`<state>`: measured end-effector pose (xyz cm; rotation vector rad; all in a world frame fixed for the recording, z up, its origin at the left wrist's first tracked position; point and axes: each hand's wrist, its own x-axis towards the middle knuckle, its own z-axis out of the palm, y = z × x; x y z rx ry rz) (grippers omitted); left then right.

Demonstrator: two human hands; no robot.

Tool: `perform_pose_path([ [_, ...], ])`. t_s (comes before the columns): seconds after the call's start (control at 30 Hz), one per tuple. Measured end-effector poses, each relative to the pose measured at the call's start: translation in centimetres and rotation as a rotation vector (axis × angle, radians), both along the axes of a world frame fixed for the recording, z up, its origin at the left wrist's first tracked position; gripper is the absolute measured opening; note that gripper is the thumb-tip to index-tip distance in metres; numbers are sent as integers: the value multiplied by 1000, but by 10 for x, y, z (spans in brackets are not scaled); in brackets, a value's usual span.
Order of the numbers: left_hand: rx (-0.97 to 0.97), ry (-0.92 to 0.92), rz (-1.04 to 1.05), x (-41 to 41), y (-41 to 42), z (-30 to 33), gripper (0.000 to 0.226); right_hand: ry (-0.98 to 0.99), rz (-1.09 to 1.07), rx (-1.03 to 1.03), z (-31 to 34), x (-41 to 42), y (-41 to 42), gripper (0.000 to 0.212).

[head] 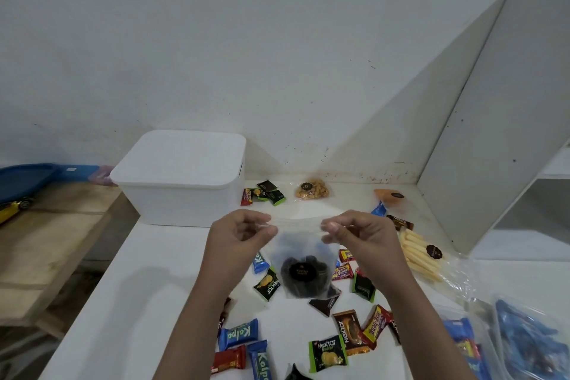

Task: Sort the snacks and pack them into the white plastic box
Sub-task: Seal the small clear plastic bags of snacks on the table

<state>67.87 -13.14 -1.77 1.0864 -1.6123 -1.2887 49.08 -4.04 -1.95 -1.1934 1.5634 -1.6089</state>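
- Clear bag of dark cookies [303,268]: hangs above the desk [160,302], held by its top edge.
- My left hand [237,234] and right hand [361,234]: fingers pinched on the top corners.
- Handling, judged: thin, slippery film; bottom-heavy, brittle contents; grip the top seam.
- White plastic box [182,194]: lid on, behind left.

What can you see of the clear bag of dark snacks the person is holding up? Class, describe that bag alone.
The clear plastic bag hangs upright above the white table, pinched at its top corners by the left hand and the right hand, its top edge stretched between them. The film looks thin and cloudy. Dark, round pieces fill its lower part, behind a round black label with gold print too blurred to read.
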Motion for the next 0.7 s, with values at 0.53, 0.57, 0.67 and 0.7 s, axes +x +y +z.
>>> perform_pose_path([
  [0.53,-34,57,-95,4,5,-10,21,338,293,357,7,18,2,12],
  [0.57,-36,33,-74,3,5,-12,19,312,262,361,4,21,1,13],
  [0.67,-50,-146,85,0,4,-17,10,181,106,366,-4,27,-4,16],
  [0.7,-36,-202,124,-1,3,-19,14,138,58,362,-7,29,-5,17],
])
